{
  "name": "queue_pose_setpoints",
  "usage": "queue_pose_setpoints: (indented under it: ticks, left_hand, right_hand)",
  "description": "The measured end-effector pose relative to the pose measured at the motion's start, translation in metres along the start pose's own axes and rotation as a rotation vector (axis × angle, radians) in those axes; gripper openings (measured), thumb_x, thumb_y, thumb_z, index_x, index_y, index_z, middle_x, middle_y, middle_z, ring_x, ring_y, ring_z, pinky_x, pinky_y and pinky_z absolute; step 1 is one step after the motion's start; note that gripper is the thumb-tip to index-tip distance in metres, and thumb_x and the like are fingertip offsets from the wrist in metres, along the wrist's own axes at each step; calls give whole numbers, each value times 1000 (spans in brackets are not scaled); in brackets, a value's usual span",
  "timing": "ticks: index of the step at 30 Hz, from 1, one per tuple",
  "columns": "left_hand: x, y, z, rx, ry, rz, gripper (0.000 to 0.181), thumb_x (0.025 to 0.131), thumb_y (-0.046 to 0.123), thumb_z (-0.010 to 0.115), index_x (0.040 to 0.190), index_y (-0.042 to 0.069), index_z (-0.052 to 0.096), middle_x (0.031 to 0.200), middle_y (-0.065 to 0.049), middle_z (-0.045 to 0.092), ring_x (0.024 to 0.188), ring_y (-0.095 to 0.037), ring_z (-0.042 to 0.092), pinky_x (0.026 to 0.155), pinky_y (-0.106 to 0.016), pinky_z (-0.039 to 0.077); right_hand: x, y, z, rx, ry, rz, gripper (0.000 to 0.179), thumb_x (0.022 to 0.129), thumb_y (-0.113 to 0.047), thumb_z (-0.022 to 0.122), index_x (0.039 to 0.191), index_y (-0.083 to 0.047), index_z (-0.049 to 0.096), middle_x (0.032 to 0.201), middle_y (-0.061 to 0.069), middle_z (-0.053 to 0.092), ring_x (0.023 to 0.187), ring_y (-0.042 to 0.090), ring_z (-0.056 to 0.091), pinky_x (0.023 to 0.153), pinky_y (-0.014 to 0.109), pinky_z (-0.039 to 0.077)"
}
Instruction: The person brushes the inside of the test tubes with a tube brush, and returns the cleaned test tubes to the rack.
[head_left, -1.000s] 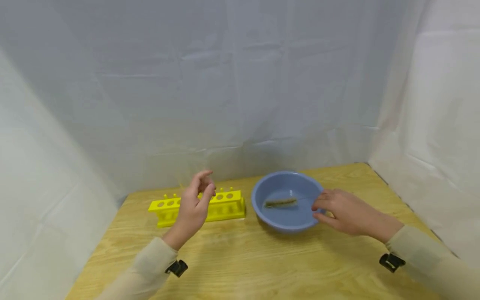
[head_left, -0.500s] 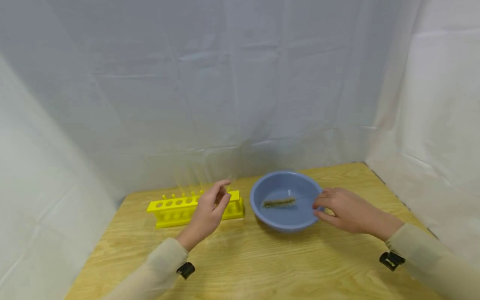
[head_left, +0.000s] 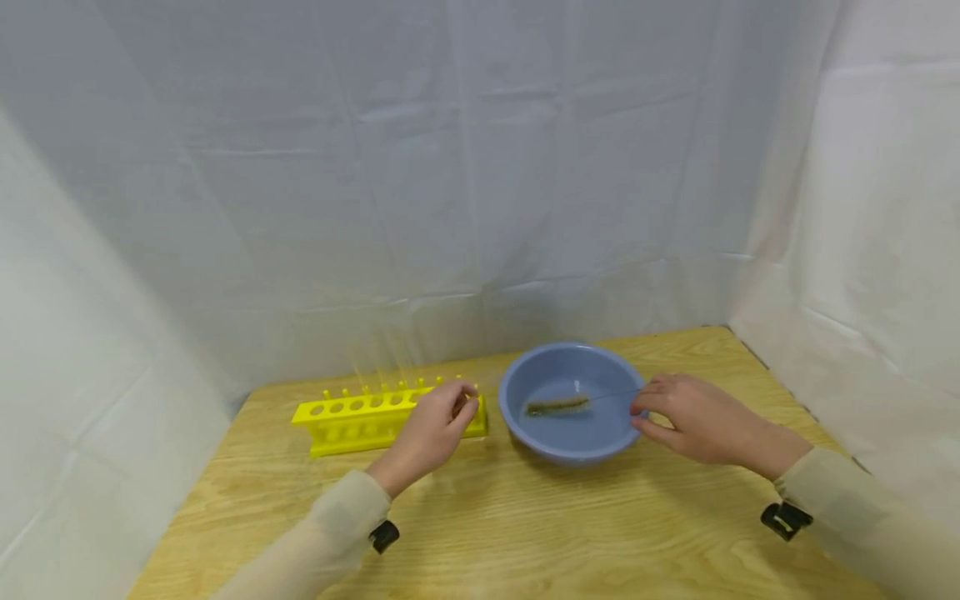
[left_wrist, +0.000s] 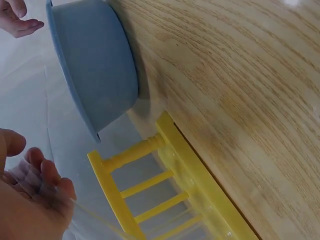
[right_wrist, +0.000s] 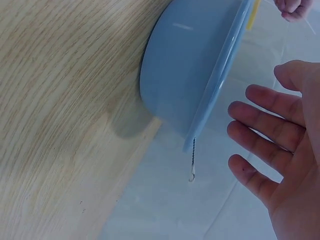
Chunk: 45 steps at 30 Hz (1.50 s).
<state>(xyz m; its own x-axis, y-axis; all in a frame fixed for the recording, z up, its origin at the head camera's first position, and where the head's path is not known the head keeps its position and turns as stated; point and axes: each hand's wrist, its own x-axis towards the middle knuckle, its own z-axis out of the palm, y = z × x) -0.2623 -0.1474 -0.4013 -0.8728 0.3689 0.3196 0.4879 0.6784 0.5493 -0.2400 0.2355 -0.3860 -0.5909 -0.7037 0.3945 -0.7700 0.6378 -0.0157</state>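
My left hand is in front of the right part of a yellow test tube rack. Its curled fingers grip a clear test tube, faint in the left wrist view. My right hand hovers by the right rim of a blue basin, its fingers relaxed and holding nothing. Inside the basin lies a test tube brush with tan bristles. The brush's twisted wire handle sticks out past the rim, ending in a loop, apart from the fingers in the right wrist view.
Faint clear tubes stand on the left and middle of the rack. Rack and basin stand side by side on a wood-grain table. Pale sheeting hangs behind and at both sides.
My left hand has moved right and down along the rack, its fingers drawing closer together, and more of the rack's left part shows. My right hand has hardly moved.
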Motion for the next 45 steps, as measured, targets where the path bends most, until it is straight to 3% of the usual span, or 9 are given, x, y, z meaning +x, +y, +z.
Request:
queue_pose_setpoints:
  ticks: [8, 20, 26, 33, 39, 45]
  left_hand:
    - [4, 2, 6, 152, -52, -4, 18, 107, 24, 48, 105, 12, 61, 80, 6, 56, 67, -10, 51, 64, -28, 46]
    - [6, 5, 16, 377, 8, 73, 15, 101, 19, 55, 86, 18, 59, 77, 5, 60, 66, -10, 54, 58, -26, 45]
    - [5, 4, 21, 421, 47, 121, 17, 100, 18, 57, 83, 18, 58, 73, 5, 57, 64, -12, 53, 56, -27, 43]
    - [4, 0, 24, 446, 52, 124, 17, 99, 18, 58, 83, 18, 58, 74, 4, 57, 65, -13, 53, 56, -29, 43]
    - [2, -1, 25, 455, 25, 102, 14, 100, 19, 56, 88, 16, 61, 79, 2, 60, 69, -13, 56, 58, -29, 46]
    - [1, -1, 26, 459, 7, 95, 13, 100, 19, 56, 89, 15, 61, 79, 2, 60, 69, -14, 55, 57, -28, 45]
  right_hand:
    - [-3, 6, 2, -40, 4, 62, 8, 92, -22, 74, 97, -16, 77, 93, -7, 73, 87, 11, 65, 73, 34, 56]
    - [-4, 17, 1, -32, 3, 114, 12, 94, -21, 72, 99, -13, 78, 96, -4, 73, 90, 15, 66, 75, 38, 57]
    - [-5, 28, 0, -30, 8, 140, 14, 93, -19, 72, 102, -9, 77, 99, 1, 74, 100, 25, 68, 96, 52, 52]
    - [-4, 41, 0, -78, 0, 172, 13, 93, -18, 72, 102, -8, 75, 101, 5, 73, 96, 26, 64, 81, 46, 55]
    - [-6, 49, 2, -59, -93, 243, 17, 95, -18, 69, 107, -7, 75, 106, 9, 73, 103, 34, 66, 89, 55, 53]
    - [-5, 55, 6, -51, -140, 267, 17, 96, -14, 68, 109, -6, 75, 105, 9, 74, 99, 31, 68, 85, 51, 56]
